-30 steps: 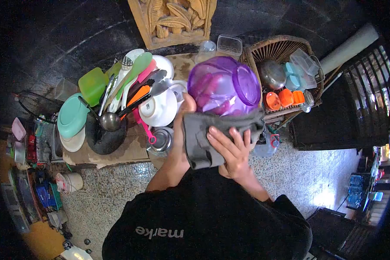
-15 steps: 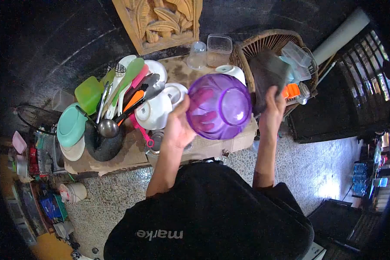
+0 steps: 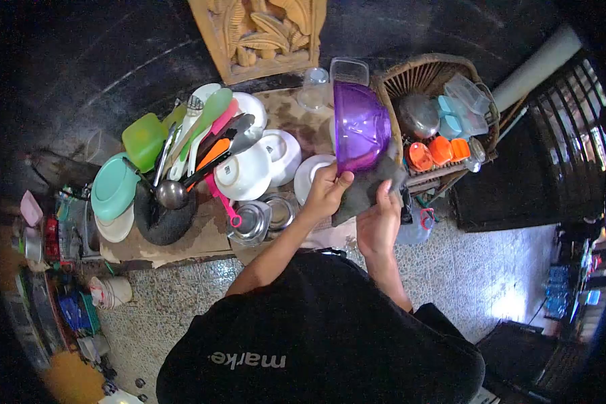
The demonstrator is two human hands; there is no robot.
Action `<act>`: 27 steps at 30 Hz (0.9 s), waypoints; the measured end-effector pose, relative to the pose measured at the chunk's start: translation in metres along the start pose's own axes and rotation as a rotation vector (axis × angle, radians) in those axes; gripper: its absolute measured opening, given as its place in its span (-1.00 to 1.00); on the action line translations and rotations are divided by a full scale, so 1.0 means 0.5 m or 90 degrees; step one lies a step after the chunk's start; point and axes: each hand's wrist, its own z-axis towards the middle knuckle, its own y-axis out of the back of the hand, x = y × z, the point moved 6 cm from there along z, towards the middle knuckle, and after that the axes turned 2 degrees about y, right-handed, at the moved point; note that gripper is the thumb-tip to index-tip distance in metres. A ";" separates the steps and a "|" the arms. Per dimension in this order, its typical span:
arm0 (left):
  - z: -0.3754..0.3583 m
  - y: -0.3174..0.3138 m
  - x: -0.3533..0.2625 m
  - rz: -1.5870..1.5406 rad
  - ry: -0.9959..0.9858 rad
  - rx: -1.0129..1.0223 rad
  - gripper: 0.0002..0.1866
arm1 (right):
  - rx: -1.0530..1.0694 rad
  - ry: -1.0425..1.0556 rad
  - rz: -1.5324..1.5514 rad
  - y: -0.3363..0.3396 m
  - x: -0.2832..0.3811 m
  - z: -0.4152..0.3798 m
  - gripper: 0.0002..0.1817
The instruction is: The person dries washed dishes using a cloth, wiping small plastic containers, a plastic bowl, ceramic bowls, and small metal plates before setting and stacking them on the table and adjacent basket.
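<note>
the purple bowl (image 3: 362, 128) is held up over the table (image 3: 209, 236), at 1 o'clock in the view, tipped on its side with its mouth toward 9 o'clock. the left hand (image 3: 325, 193) has its grip closed on the rim near 6 o'clock; the right hand (image 3: 377, 229) has its grip on a grey cloth (image 3: 362, 196) against the bowl's lower side, its fingers partly hidden.

the bowl looks light and stiff, probably plastic, and its smooth wall could be slippery if damp. the rim seems the surest hold, with a palm under the base. the cloth looks soft and limp, easy to bunch.

from the bowl, a wicker basket (image 3: 394, 84) sits close at 3 o'clock, near enough to knock. a clear container (image 3: 350, 65) is at 12 and a clear cup (image 3: 314, 94) toward 10, both easily tipped. a white plate (image 3: 306, 180) lies between 7 and 8, upturned white bowls (image 3: 241, 176) toward 8, and glass dishes (image 3: 250, 223) at 8, likely fragile. a loose heap of utensils (image 3: 212, 118) crowds 9 o'clock.
</note>
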 end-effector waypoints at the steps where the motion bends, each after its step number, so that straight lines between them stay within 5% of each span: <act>1: 0.004 -0.015 -0.041 0.067 -0.058 0.011 -0.63 | 0.000 -0.033 -0.022 -0.002 0.002 -0.001 -0.62; 5: 0.004 -0.002 -0.096 0.252 -0.215 0.047 -0.64 | 0.036 -0.205 0.163 0.036 0.017 0.015 -0.54; 8: -0.020 0.009 -0.103 0.387 -0.294 0.054 -0.66 | 0.036 -0.193 0.134 0.051 0.043 0.026 -0.54; 11: -0.032 0.043 -0.068 -0.025 -0.005 0.025 -0.66 | 0.037 -0.010 0.099 0.055 0.101 0.095 -0.55; 13: -0.026 0.030 -0.079 -0.301 0.003 0.030 -0.59 | -0.009 0.105 -0.061 0.056 0.124 0.131 -0.67; 15: -0.030 0.030 -0.053 -0.279 0.051 0.043 -0.57 | 0.013 0.213 -0.387 0.022 0.134 0.139 -0.70; 18: -0.030 0.011 -0.032 -0.355 0.111 -0.001 -0.55 | 0.109 0.254 -0.747 -0.056 0.091 0.096 -0.50; 19: -0.029 0.010 -0.026 -0.452 0.127 -0.051 -0.56 | 0.146 0.526 -0.778 -0.121 0.109 0.039 -0.51; 21: -0.031 0.027 -0.026 -0.524 0.120 -0.038 -0.59 | 0.295 0.652 -0.815 -0.151 0.096 0.002 -0.48; 23: -0.047 0.058 0.001 -0.682 0.174 -0.120 -0.61 | 0.335 0.631 -0.765 -0.128 0.089 -0.010 -0.45; 25: -0.050 0.062 -0.026 -0.638 0.154 -0.106 -0.60 | 0.371 0.609 -0.715 -0.098 0.085 -0.013 -0.40; 27: -0.046 0.047 -0.025 -0.627 0.190 -0.087 -0.60 | 0.282 0.569 -0.709 -0.055 0.095 0.005 -0.36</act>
